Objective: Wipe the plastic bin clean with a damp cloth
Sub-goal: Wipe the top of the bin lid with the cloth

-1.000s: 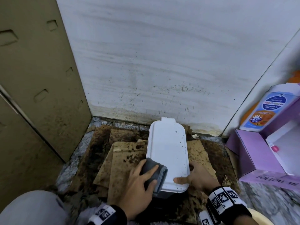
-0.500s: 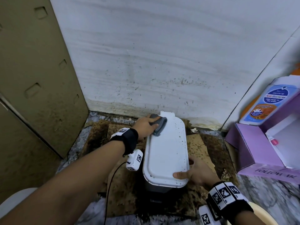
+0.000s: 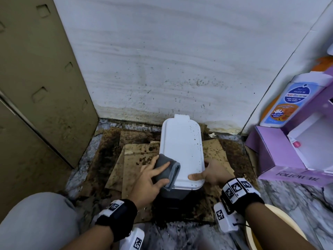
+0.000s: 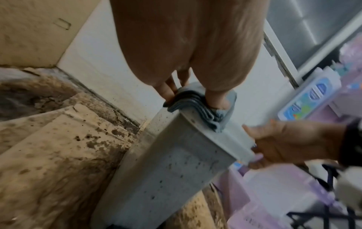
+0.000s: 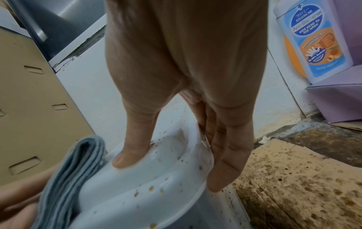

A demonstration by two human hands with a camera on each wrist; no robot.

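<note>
- While the bin (image 3: 182, 154) stands on stained cardboard (image 3: 138, 159) on the floor by the wall, its white lid is speckled brown
- Left hand (image 3: 149, 181) clamps a folded grey cloth (image 3: 166, 171) over the lid's near left edge
- Right hand (image 3: 213, 173) grips the lid's near right corner, thumb on top, fingers (image 5: 225, 148) together down the side

Bin (image 3: 182, 150) sits in a tight corner: white wall (image 3: 171, 60) just behind, brown panel (image 3: 39, 78) to the left, purple box (image 3: 273, 156) and bottle (image 3: 286, 103) near on the right. Stained cardboard (image 3: 138, 159) lies flat on both sides, passable. Left hand (image 3: 149, 183) with cloth (image 3: 166, 171) and right hand (image 3: 212, 173) occupy the lid's near end; far lid surface is open from above.
</note>
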